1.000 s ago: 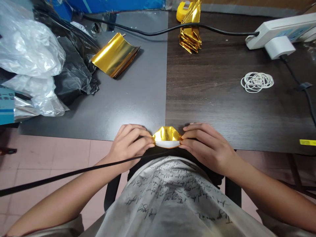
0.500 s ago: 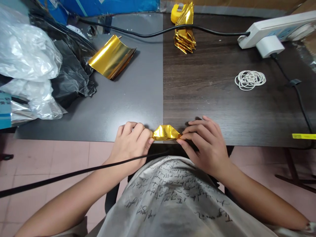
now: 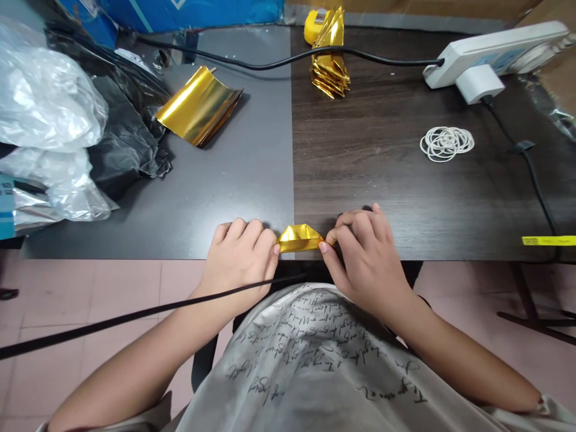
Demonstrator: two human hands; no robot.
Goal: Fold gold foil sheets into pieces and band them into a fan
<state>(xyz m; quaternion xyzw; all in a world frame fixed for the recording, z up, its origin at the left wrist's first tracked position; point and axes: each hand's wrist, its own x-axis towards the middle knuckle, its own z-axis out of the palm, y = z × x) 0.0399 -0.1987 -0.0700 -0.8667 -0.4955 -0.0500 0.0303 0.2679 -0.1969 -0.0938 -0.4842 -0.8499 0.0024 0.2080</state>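
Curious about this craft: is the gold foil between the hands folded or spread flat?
Folded: the gold foil forms a small creased shape between the left hand and right hand.

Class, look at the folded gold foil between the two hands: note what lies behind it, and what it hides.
Behind the folded gold foil is the tabletop, where its grey and dark wood-grain halves meet. What lies directly beneath cannot be seen: the foil covers it, and the left hand and right hand cover its ends.
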